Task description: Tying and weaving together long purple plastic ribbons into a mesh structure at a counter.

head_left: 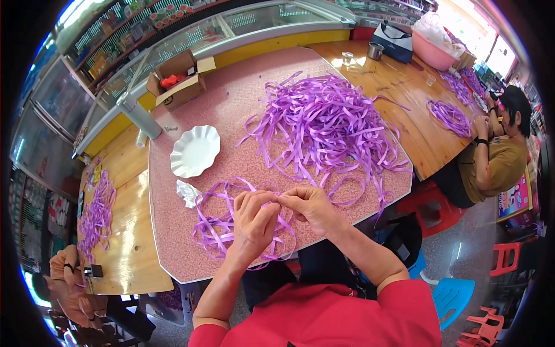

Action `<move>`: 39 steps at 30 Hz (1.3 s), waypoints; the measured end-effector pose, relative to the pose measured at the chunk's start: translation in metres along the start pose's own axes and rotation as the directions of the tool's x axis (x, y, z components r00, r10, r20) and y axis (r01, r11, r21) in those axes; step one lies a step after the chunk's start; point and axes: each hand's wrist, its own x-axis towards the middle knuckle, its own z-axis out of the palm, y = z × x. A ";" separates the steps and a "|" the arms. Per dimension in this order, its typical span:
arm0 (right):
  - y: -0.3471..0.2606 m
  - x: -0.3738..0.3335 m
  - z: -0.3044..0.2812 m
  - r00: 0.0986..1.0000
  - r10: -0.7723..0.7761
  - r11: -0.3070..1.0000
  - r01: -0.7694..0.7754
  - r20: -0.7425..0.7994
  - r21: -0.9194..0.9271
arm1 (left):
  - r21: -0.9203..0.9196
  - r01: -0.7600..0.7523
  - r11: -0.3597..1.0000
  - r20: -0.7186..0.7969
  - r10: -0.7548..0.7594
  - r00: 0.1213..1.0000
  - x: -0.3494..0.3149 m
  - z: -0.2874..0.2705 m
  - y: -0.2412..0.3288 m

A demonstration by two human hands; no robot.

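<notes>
A thin purple ribbon strip (pixel 277 199) is pinched between the fingertips of the left hand (pixel 252 222) and the right hand (pixel 312 206), near the front edge of the pink table. Under the left hand lies a small bundle of looped purple ribbons (pixel 222 228), lying flat. Farther away, to the right, a big loose heap of purple ribbons (pixel 324 124) is spread in a tangle.

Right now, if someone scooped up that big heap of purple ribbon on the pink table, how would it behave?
The ribbon heap would probably flop and droop, since its strips curl loosely. It looks light for its bulk, being thin and flat. Strands seem tangled, so some would likely trail or drag off the pink table.
</notes>
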 end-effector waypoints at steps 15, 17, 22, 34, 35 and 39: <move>0.011 0.007 0.003 0.665 -0.719 0.558 0.725 0.201 -0.405 | -0.772 0.440 -0.459 0.635 -0.524 0.567 -0.019 0.016 -0.007; -0.003 0.006 0.000 0.522 -0.755 0.268 0.798 0.397 -0.540 | -0.728 0.444 -0.523 0.684 -0.512 0.519 -0.022 0.016 -0.013; -0.003 0.006 -0.008 0.485 -0.769 0.138 0.762 0.416 -0.633 | -0.765 0.404 -0.501 0.643 -0.609 0.464 -0.016 0.015 -0.004; -0.005 0.005 -0.001 0.637 -0.708 0.377 0.707 0.306 -0.599 | -0.791 0.515 0.330 0.154 -0.707 0.690 -0.023 0.021 0.009; -0.006 0.003 0.001 0.671 -0.688 0.427 0.682 0.276 -0.594 | -0.726 0.543 0.422 0.134 -0.687 0.714 -0.024 0.022 0.007; -0.003 0.000 0.005 0.710 -0.684 0.461 0.598 0.167 -0.655 | -0.582 0.519 0.626 0.084 -0.589 0.804 -0.021 0.024 0.007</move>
